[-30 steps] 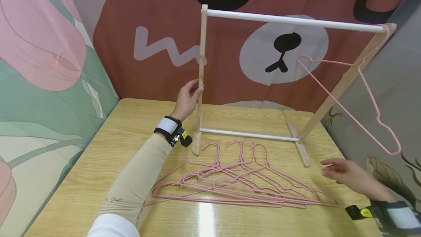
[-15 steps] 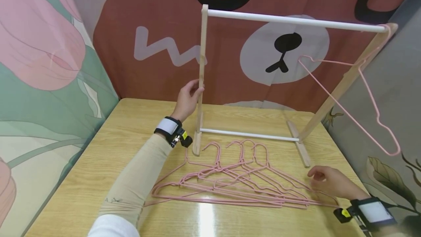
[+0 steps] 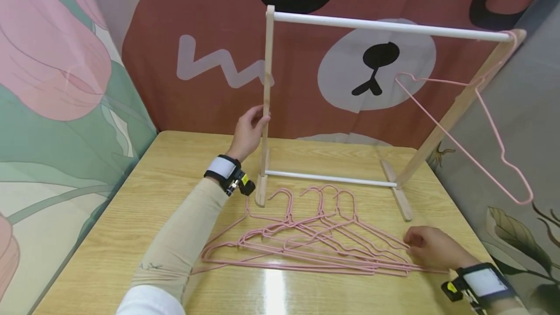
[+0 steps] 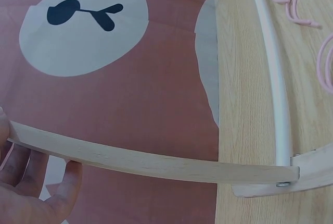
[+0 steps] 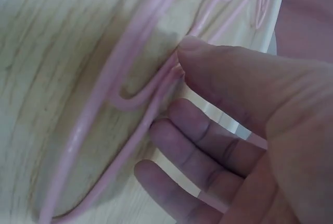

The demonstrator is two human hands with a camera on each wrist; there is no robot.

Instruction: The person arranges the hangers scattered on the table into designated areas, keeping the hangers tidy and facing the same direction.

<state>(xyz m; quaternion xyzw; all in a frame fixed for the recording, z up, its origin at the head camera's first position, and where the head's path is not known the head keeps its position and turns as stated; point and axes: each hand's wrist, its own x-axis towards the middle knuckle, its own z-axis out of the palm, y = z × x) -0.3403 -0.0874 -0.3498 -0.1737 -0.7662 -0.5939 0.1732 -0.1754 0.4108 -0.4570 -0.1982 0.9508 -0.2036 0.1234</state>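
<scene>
Left hand (image 3: pixel 250 130) wrapped around the left wooden upright (image 3: pixel 266 101) of the rack (image 3: pixel 385 26), grip closed on it about halfway up, steadying the frame on the desk (image 3: pixel 131 218). Right hand (image 3: pixel 430 248) down on the right end of the pile of pink hangers (image 3: pixel 315 242), which lies flat on the desk just in front of the rack's base; thumb and fingers (image 5: pixel 192 146) pinching at one wire shoulder, grip partly closed, though whether around one wire or several cannot be told. Likely trouble: wires overlapped and hooks crossed near the rack's lower bar, so lifting one could drag neighbours along, then drop them or sweep them off the desk's right edge, close by. Thin, smooth wire, easy to slip from a shallow pinch. One more hanger (image 3: pixel 490 130) already hung at the far right end of the rack's top rail, tilted outward; a knock or a jolt to the light frame could swing it off, hence the worth of the left grip staying firm.
</scene>
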